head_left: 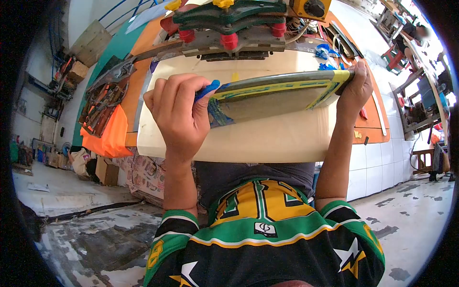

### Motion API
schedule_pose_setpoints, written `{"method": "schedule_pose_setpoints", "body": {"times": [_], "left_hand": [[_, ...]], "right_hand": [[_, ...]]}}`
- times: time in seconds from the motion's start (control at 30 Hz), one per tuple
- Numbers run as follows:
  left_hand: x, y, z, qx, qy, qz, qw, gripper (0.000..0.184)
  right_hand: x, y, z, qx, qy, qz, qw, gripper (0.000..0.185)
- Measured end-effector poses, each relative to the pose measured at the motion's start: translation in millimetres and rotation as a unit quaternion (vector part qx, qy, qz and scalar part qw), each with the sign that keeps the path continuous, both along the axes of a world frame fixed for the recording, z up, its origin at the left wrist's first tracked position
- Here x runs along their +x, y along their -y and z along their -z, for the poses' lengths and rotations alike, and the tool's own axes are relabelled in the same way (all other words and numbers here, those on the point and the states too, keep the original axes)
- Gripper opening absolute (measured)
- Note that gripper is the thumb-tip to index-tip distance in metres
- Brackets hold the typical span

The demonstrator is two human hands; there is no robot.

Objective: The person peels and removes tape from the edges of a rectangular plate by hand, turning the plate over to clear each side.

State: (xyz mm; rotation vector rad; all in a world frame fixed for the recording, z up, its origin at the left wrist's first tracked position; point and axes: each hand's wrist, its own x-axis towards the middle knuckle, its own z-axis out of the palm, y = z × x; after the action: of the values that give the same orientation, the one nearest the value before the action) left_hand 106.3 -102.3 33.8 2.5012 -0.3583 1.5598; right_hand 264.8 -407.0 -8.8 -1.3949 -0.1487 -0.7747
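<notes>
Between my hands a screen-printing frame (pixel 275 78) is tilted, its dark edge raised and its mesh side sloping down toward me. Yellow tape and blue ink smears line its border. My left hand (pixel 178 112) grips the left end, fingers curled, with a blue piece (pixel 208 89) at the thumb and fingertip; whether that is a rag or part of the frame I cannot tell. My right hand (pixel 355 88) is closed around the right end, by a strip of yellow tape. Under the frame lies a large cream sheet (pixel 267 146).
A green press head with red knobs (pixel 229 41) stands just beyond the frame. To the left lie a tool-filled tray (pixel 107 95) and an orange cloth (pixel 107 136). Crumpled blue scraps (pixel 326 51) sit back right. A person (pixel 412 36) is near a far-right workbench.
</notes>
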Motion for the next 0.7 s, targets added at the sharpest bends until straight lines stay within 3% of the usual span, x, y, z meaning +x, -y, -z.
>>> {"method": "schedule_pose_setpoints", "body": {"times": [0.4,0.47,0.53,0.6,0.7], "left_hand": [[0.5,17.0,8.4,-0.121,-0.023,-0.058,0.991,0.015],[4.1,17.8,13.8,-0.214,0.015,-0.054,0.975,0.016],[-2.0,20.7,7.0,-0.242,-0.019,-0.078,0.967,0.023],[-3.5,23.1,3.7,-0.305,-0.031,-0.029,0.951,0.021],[-4.1,13.3,3.5,-0.419,0.065,0.156,0.892,0.019]], "right_hand": [[-2.0,0.0,1.7,-0.01,0.026,0.017,0.999,0.039],[-4.0,0.8,2.2,-0.005,0.026,0.017,0.999,0.039],[-6.9,0.4,2.8,0.008,0.027,0.013,1.0,0.039],[-8.5,0.9,4.0,0.015,0.026,0.009,1.0,0.038],[-8.1,4.1,7.4,0.023,0.029,0.011,0.999,0.038]]}}
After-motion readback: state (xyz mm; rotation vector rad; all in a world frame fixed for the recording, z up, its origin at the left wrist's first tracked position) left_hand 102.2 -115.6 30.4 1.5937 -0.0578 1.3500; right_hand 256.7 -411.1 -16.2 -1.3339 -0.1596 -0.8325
